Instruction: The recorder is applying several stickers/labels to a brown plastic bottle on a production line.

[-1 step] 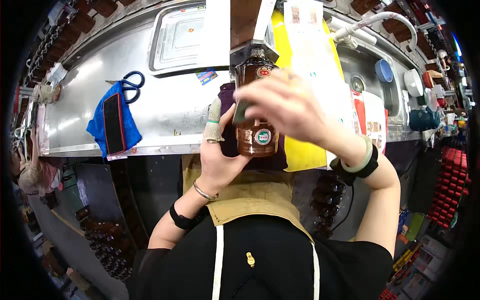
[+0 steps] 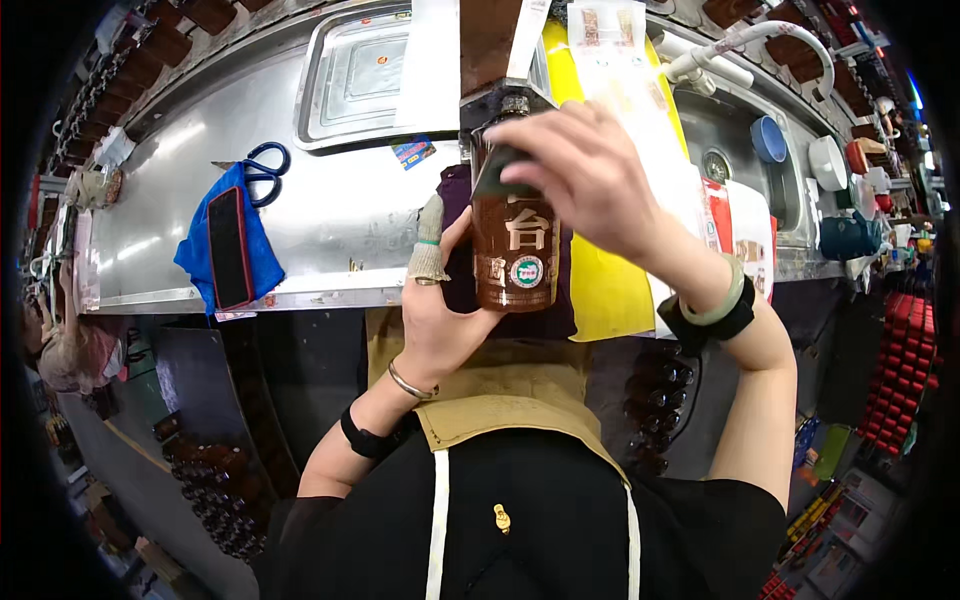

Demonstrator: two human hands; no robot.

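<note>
A brown glass bottle [image 2: 515, 295] with pale raised lettering and a round green-and-white label lies on a dark purple cloth [image 2: 455, 185], its neck pointing away from me. Around its lower left side curl the fingers of my left hand [image 2: 437, 325], with the thumb at its base. A pale knitted cot [image 2: 428, 245] covers one of that hand's fingers. My right hand [image 2: 595, 180], slightly blurred, pinches a small dark green flat piece [image 2: 498, 172] against the bottle's upper face. The hand and piece hide part of the lettering.
On the steel bench at left, a phone [image 2: 228, 250] lies on a blue cloth [image 2: 262, 255] beside blue-handled scissors [image 2: 265, 172]. A steel tray [image 2: 318, 90] sits beyond. At right are a yellow sheet [image 2: 610, 310], printed papers [image 2: 605, 80], a faucet [image 2: 755, 38] and a blue bowl [image 2: 768, 140].
My right hand has moved up the bottle, away from me, with the green piece, uncovering more pale lettering. My left hand has hardly shifted.
</note>
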